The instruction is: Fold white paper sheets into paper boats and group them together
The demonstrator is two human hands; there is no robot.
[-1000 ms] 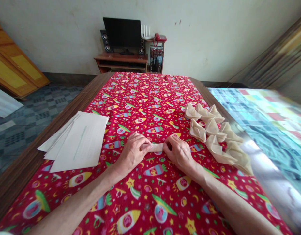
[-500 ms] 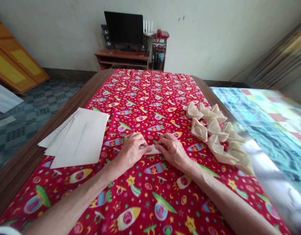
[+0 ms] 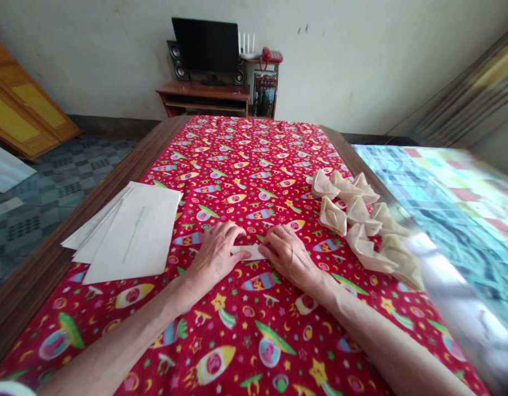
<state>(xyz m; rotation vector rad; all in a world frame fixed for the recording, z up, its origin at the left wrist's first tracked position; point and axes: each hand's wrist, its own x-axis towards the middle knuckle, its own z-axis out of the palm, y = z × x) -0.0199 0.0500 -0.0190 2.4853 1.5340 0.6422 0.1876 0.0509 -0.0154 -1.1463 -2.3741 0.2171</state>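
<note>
A narrow strip of folded white paper [image 3: 254,252] lies flat on the red patterned cloth, between my two hands. My left hand [image 3: 216,250] grips its left end, the thumb on the near side and the index finger curved above it. At the other end, the bent fingers and thumb of my right hand [image 3: 287,252] press on the paper and cover that end. A fan of pale paper sheets [image 3: 134,231] lies to the left of my left hand. Off to the right sit several folded paper boat shapes [image 3: 371,247] in a loose cluster.
The red cloth [image 3: 237,181] covers the middle of a brown wooden table [image 3: 125,159]. Beyond its far end stands a desk [image 3: 202,91] with a monitor [image 3: 206,47], speakers and a red telephone [image 3: 271,56]. A bed with a checked cover [image 3: 452,209] adjoins on the right.
My left thumb and fingers have spread wider apart, and more of the paper strip's left part shows. My right hand stays at its end. The whole view has shifted slightly.
</note>
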